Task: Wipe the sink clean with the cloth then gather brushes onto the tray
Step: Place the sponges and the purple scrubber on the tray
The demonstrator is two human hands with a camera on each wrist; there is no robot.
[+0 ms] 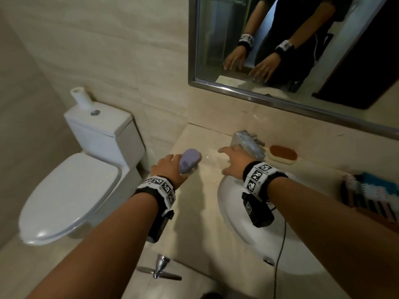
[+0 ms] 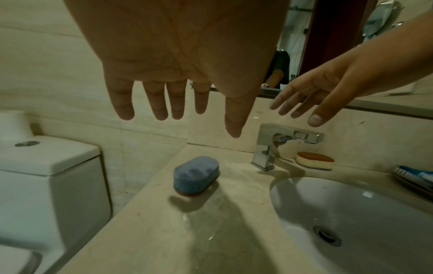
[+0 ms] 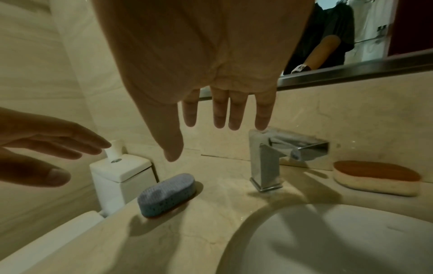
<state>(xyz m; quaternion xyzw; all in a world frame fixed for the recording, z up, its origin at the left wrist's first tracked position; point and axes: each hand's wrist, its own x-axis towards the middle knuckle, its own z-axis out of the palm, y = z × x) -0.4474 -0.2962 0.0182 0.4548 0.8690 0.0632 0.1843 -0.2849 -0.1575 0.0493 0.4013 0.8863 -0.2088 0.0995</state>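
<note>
A blue-topped scrub brush (image 1: pixel 190 160) (image 2: pixel 196 176) (image 3: pixel 167 194) lies on the beige counter left of the faucet. My left hand (image 1: pixel 170 166) (image 2: pixel 187 122) hovers just above it, fingers straight and spread, holding nothing. Beside it, my right hand (image 1: pixel 226 160) (image 3: pixel 222 120) is also open and empty over the counter in front of the faucet (image 1: pixel 248 143) (image 3: pixel 267 159). An orange-topped scrubber (image 1: pixel 282 155) (image 3: pixel 377 178) sits right of the faucet. The white sink (image 1: pixel 235 225) (image 2: pixel 374 204) lies under my right forearm. A tray (image 1: pixel 364 210) at the far right holds teal and pink brushes (image 1: pixel 367 186).
A toilet (image 1: pixel 71 190) with its lid down stands left of the counter, its tank (image 1: pixel 101 128) against the wall. A mirror (image 1: pixel 302 50) hangs above the backsplash. A chrome handle (image 1: pixel 159 268) sticks out below the counter's front edge. A black cable (image 1: pixel 280 244) hangs from my right wrist.
</note>
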